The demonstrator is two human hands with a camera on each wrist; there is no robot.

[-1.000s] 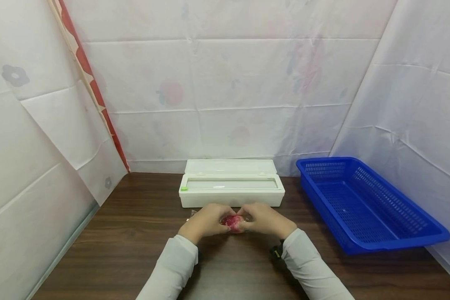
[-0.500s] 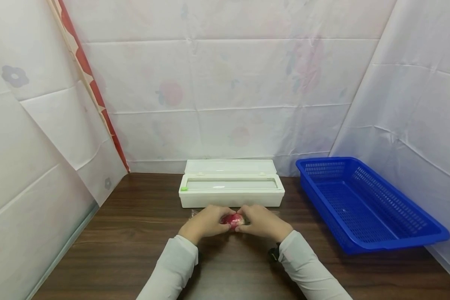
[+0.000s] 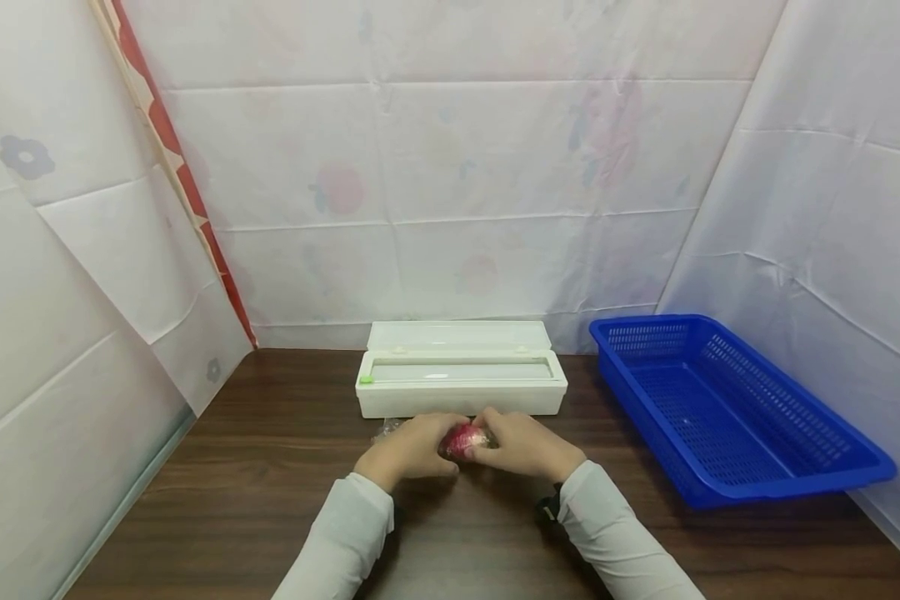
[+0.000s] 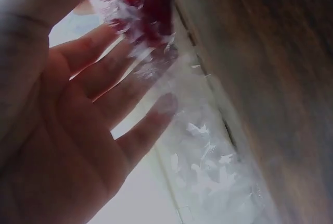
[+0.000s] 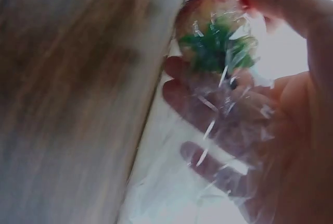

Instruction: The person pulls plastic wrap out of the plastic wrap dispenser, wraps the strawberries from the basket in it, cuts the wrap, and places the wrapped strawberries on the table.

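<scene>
Between my hands is a red strawberry (image 3: 462, 442), wrapped in clear plastic film. Its green leaves (image 5: 218, 44) show through the wrap in the right wrist view. My right hand (image 3: 528, 446) pinches the leafy end between thumb and fingers. My left hand (image 3: 412, 450) holds the red end (image 4: 148, 10), its other fingers spread behind the film. Loose clear film (image 4: 208, 166) trails past the left fingers, and more film (image 5: 218, 120) lies over the right fingers. Just behind the hands stands a white cling film dispenser (image 3: 461, 400) with its lid raised.
A blue perforated basket (image 3: 720, 492) stands on the right of the dark wooden table (image 3: 255, 517). A green slider (image 3: 366, 379) sits at the dispenser's left end. White patterned sheets (image 3: 450, 167) enclose the back and both sides.
The strawberry has turned slightly between my hands and its wrap looks smoothed. My left thumb has shifted down toward the table edge side, off the fruit's front. Dispenser and basket stay put.
</scene>
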